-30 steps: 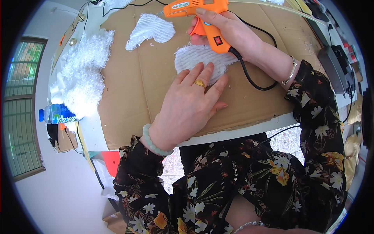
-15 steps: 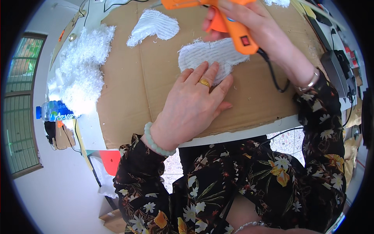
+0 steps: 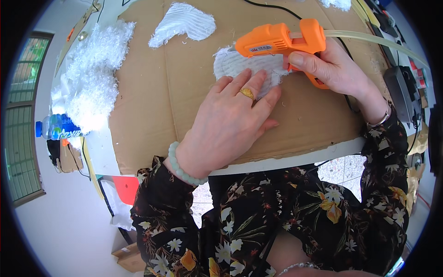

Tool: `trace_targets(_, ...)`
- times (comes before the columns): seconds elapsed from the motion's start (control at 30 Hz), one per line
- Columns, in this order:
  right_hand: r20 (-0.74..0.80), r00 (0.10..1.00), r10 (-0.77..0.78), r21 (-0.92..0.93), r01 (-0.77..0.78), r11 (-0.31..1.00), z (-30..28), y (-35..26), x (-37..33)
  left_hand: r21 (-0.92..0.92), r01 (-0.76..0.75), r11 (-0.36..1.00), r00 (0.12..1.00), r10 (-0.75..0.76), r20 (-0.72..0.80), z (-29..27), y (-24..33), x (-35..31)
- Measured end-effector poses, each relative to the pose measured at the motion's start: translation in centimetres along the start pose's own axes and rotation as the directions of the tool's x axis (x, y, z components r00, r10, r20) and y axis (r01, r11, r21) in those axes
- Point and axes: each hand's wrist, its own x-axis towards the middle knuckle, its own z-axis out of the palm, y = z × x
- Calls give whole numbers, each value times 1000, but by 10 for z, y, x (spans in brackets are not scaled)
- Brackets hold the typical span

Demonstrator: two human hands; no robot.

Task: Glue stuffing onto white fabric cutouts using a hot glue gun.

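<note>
My right hand [image 3: 330, 67] is wrapped round the grip of an orange hot glue gun [image 3: 277, 39], with a long translucent glue stick [image 3: 369, 38] running out of its back. The gun's front end points left, over the upper edge of a white ribbed fabric piece [image 3: 233, 62] with frayed edges. My left hand [image 3: 235, 117] lies flat on that fabric, fingers stretched out and pressing it to the cardboard sheet [image 3: 147, 101]. The gun hides part of the fabric. A second white fabric piece [image 3: 184, 24], curved in shape, lies farther off to the left.
Fluffy white fabric [image 3: 94, 76] is heaped along the left side, beside a water bottle [image 3: 60, 127] with a blue cap. A black cord [image 3: 272, 7] crosses the far cardboard. Dark grey boxy equipment [image 3: 400, 94] stands at the right table edge.
The glue gun has come nearer and turned, from above the far edge to low over the fabric. My left hand has stayed on the fabric.
</note>
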Motion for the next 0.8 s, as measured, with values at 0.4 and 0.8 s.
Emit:
trace_targets(0.4,19,1000,20,-111,-17,994,-2,2,2,22,7,1000,1000,-7,16,-4,4,1)
trace_targets(0.8,-5,1000,6,-230,-7,973,-4,0,3,22,12,1000,1000,-12,9,-2,3,2)
